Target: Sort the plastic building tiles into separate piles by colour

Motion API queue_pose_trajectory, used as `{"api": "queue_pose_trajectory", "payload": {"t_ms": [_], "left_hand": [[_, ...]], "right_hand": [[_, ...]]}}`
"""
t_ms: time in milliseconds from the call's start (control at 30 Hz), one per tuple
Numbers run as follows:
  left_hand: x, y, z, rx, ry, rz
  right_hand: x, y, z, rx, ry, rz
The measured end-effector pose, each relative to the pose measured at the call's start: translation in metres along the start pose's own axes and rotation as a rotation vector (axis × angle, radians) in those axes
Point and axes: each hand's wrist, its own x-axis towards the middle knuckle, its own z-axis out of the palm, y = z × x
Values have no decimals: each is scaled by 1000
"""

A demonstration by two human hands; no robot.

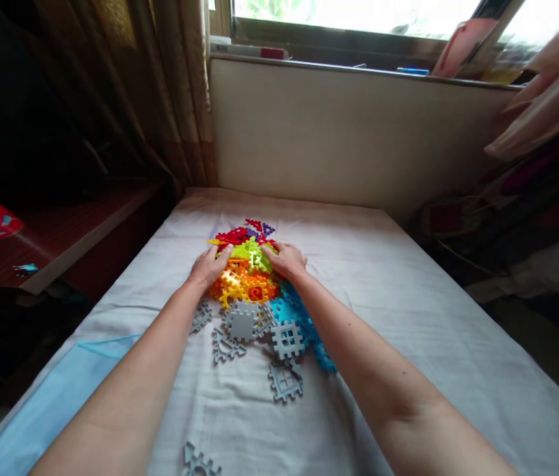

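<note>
Both arms reach forward over a heap of toothed plastic pieces. My left hand (211, 266) lies against the left side of the heap, thumb on the lime green pieces (248, 254). On the right side, my right hand (285, 259) touches the same green pieces, its thumb pointing inward. Both hands are curved around the heap. Red pieces (232, 237) and purple pieces (266, 229) lie behind the green ones. Orange and yellow pieces (254, 291) are in front, then grey pieces (243, 322). Blue pieces (284, 307) lie partly beneath my right forearm.
The heap rests on a white sheet (408, 317). A loose grey piece (200, 461) is near the front edge. Light blue fabric (69, 387) lies at left, beside a dark red table (86, 218). A wall (349, 132) and window ledge stand behind.
</note>
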Motion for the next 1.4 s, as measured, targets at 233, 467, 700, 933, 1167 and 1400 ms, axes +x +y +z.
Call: {"api": "queue_pose_trajectory", "payload": {"t_ms": [233, 467, 700, 933, 1167, 1400], "left_hand": [[-42, 38, 16, -132, -82, -186], [-112, 78, -10, -243, -194, -209], [-190, 66, -45, -5, -234, -34], [-241, 32, -73, 272, -47, 173], [-229, 23, -22, 61, 38, 46], [-211, 44, 25, 29, 83, 100]], "right_hand": [[-19, -27, -4, 301, -54, -140], [-87, -28, -26, 402, -90, -361], [-157, 27, -60, 384, 7, -425], [-199, 98, -43, 345, 343, -13], [-193, 48, 16, 555, 347, -14], [-143, 5, 12, 664, 250, -153]]}}
